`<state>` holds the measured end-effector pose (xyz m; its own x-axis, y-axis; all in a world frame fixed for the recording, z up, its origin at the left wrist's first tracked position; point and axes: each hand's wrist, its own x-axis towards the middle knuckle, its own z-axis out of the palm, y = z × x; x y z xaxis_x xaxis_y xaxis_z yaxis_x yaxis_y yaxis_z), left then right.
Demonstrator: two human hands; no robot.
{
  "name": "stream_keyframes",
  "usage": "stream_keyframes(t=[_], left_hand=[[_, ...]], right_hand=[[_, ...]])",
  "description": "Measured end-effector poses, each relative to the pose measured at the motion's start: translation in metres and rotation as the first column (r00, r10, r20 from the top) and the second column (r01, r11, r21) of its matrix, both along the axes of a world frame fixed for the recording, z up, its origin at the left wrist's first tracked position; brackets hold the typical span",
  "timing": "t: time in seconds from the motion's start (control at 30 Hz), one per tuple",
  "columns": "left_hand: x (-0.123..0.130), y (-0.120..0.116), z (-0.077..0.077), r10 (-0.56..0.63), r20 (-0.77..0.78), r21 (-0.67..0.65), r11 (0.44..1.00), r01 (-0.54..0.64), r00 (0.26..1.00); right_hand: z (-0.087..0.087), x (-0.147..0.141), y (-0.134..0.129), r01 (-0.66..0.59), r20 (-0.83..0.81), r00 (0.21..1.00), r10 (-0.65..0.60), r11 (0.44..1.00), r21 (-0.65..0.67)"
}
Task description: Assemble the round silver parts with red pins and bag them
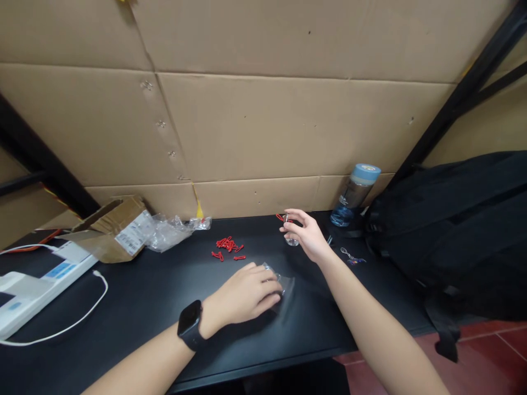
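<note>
My left hand (251, 293), with a black watch on the wrist, is low over the black tabletop. Its curled fingers lie over a crinkled clear plastic bag (287, 286), which partly sticks out past the fingertips; anything under the palm is hidden. Farther back, my right hand (304, 233) has its thumb and fingers bent around a small clear container (292, 240), whose upper part the fingers cover. Some red cord (280, 217) shows just behind those fingers. Left of my right hand lies a loose pile of red cord loops (228, 244), with a few apart from it.
A blue-lidded bottle (356, 195) and a small keychain (352, 258) are at the right, beside a black backpack (453, 230). An open cardboard box (113, 230), crumpled plastic (167, 233) and a white power strip (45, 296) with a cable occupy the left. Cardboard (255, 126) stands behind.
</note>
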<state>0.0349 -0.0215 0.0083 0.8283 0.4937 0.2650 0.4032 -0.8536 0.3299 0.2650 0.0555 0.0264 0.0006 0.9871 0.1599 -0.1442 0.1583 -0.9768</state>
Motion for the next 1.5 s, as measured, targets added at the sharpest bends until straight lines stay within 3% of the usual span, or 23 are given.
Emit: stream_keyframes(t=[0.1, 0.27, 0.43, 0.53, 0.67, 0.9, 1.0, 1.23, 1.5], left_hand=[[-0.005, 0.002, -0.005, -0.037, -0.052, -0.011, 0.999, 0.036, 0.998], [-0.011, 0.013, -0.010, 0.068, 0.003, -0.031, 0.997, -0.068, 0.998], [-0.014, 0.020, -0.013, 0.025, -0.030, -0.064, 0.998, -0.027, 0.999], [-0.016, 0.023, -0.017, 0.101, -0.032, -0.021, 0.995, -0.101, 0.994], [-0.019, 0.026, -0.024, 0.181, -0.025, -0.001, 0.983, -0.181, 0.983], [-0.018, 0.027, -0.025, 0.182, -0.125, 0.072, 0.982, -0.175, 0.975], [-0.017, 0.027, -0.024, 0.181, -0.165, 0.090, 0.982, -0.167, 0.970], [-0.018, 0.027, -0.024, 0.185, -0.172, 0.096, 0.981, -0.170, 0.967], [-0.016, 0.025, -0.024, 0.198, -0.153, 0.071, 0.979, -0.189, 0.968]], right_hand=[[0.000, 0.001, 0.000, -0.020, 0.108, 0.994, 0.014, 0.999, 0.047], [0.004, 0.002, -0.006, -0.102, 0.363, 0.930, 0.055, 0.989, 0.109], [0.011, 0.004, -0.015, -0.179, 0.711, 0.700, -0.067, 0.947, 0.265], [0.013, 0.011, -0.020, -0.287, 0.843, 0.538, -0.027, 0.934, 0.214], [0.009, 0.015, -0.025, -0.374, 0.929, 0.368, 0.038, 0.921, 0.110], [-0.001, 0.000, -0.027, -0.370, 0.987, 0.160, 0.011, 0.928, 0.050], [-0.005, -0.006, -0.024, -0.392, 0.991, 0.131, 0.017, 0.919, 0.036], [-0.013, -0.008, -0.018, -0.404, 0.986, 0.162, -0.037, 0.909, 0.100], [-0.012, 0.002, -0.017, -0.475, 0.975, 0.214, 0.052, 0.878, 0.057]])
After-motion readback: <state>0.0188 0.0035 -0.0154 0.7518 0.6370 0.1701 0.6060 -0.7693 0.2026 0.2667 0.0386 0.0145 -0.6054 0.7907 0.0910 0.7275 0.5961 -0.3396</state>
